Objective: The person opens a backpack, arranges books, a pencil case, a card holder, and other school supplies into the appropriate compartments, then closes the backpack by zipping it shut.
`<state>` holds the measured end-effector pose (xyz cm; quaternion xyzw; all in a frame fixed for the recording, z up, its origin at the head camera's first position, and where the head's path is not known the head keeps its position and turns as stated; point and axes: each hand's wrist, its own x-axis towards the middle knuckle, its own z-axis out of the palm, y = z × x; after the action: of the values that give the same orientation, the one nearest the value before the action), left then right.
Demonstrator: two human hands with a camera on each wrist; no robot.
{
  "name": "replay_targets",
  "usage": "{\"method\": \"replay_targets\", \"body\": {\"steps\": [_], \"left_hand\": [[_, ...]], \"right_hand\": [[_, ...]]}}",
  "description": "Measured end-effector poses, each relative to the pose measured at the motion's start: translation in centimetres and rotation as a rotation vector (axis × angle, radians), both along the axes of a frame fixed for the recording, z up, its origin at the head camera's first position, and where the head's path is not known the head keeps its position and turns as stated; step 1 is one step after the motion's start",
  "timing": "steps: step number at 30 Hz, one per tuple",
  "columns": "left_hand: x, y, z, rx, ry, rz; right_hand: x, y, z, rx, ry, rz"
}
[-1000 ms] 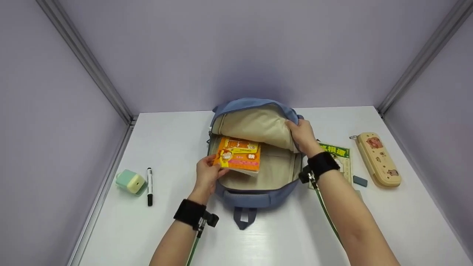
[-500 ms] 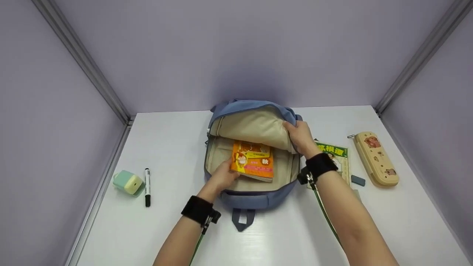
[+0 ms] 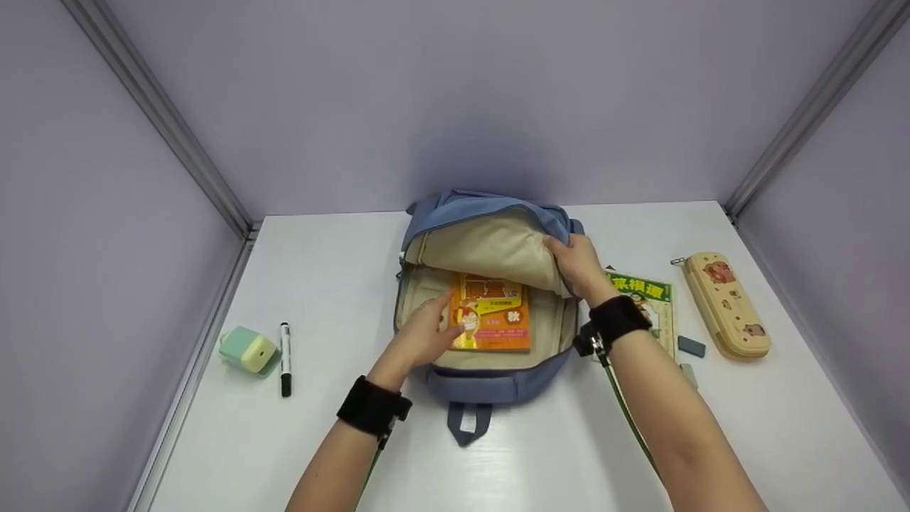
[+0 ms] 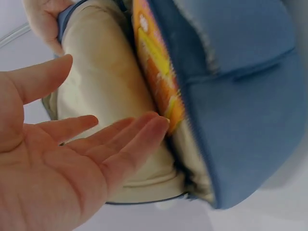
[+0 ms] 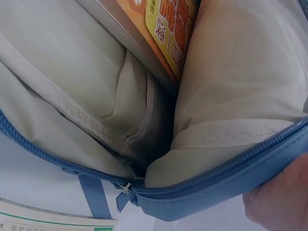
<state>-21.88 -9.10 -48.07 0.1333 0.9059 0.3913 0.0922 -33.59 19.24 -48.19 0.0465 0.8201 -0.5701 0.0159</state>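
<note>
A blue backpack (image 3: 473, 387) with a cream lining lies unzipped on the white table. Inside it rests an orange book (image 3: 498, 323), its top edge tucked beneath the raised flap (image 3: 490, 245). My left hand (image 3: 426, 333) is at the book's left side with fingers extended; the left wrist view shows the palm and spread fingers (image 4: 120, 154) holding nothing. With my right hand (image 3: 581, 264) I grip the right edge of the flap and keep it lifted. In the right wrist view the zipper edge (image 5: 221, 178) runs up to that hand, which is mostly cut off.
Right of the backpack lie a green-and-cream book (image 3: 657, 309), partly behind my right forearm, a small dark eraser (image 3: 691, 346) and a yellow pencil case (image 3: 726, 306). On the left are a green-and-yellow pencil sharpener (image 3: 249, 350) and a marker (image 3: 286, 359).
The orange book has moved right and down into the backpack and now lies flat. My left hand followed it in, then let go. The right hand has kept holding the flap.
</note>
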Motion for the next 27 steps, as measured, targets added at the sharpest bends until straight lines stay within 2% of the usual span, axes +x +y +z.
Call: {"method": "replay_targets", "body": {"steps": [4,7,9,11,14,17,20,23,27], "left_hand": [[-0.4,-0.5,1.5,0.050,0.211,0.064],[-1.4,-1.2,2.3,0.063,0.381,0.124],[-2.4,-1.8,2.7,0.055,0.427,0.164],[-3.5,-2.5,2.9,0.038,0.403,0.189],[-4.8,-3.6,3.1,0.004,0.276,0.188],[-5.6,-4.2,2.9,-0.036,0.142,0.140],[-6.0,-4.3,2.5,-0.071,0.068,0.072],[-6.0,-4.2,2.0,-0.119,0.094,0.025],[-5.7,-3.8,1.5,-0.178,0.191,0.029]], "right_hand": [[0.2,0.2,0.1,-0.023,-0.017,0.073],[0.4,0.3,0.1,-0.032,-0.020,0.163],[0.4,0.4,0.1,-0.030,-0.009,0.213],[0.5,0.5,0.1,-0.025,0.011,0.270],[0.5,0.8,0.0,-0.008,0.023,0.349],[0.6,1.1,-0.1,0.007,0.015,0.444],[0.8,1.3,-0.1,-0.010,-0.013,0.517],[1.3,1.3,0.7,-0.027,-0.040,0.551],[2.2,0.7,2.0,-0.026,-0.019,0.543]]}}
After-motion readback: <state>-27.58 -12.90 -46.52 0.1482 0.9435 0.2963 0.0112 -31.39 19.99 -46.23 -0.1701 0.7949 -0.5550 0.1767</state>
